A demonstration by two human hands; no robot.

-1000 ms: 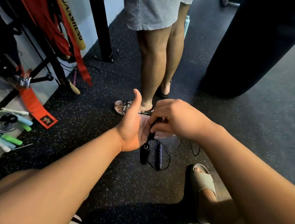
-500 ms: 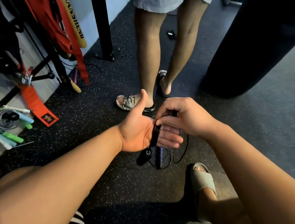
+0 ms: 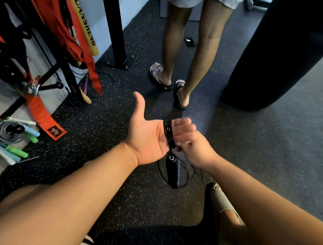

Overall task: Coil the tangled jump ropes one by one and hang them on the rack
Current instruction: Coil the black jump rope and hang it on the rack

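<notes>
The left hand (image 3: 146, 138) lies flat, thumb out, so its straight fingers (image 3: 183, 125) serve as a spool for the black jump rope (image 3: 168, 132) wound around them, while the right hand (image 3: 194, 149), fingers curled, pinches it just beside them, likely tensioning the turns, the handle (image 3: 171, 170) dangling below.

Both forearms reach forward and meet at the jump rope (image 3: 168, 132).
Left grip (image 3: 147, 136) lies palm up, thumb raised, its straight fingers (image 3: 182, 125) wound by the rope's coil; right grip (image 3: 196, 148), knuckles up and fingers curled, pinches the cord just beside that coil.
</notes>
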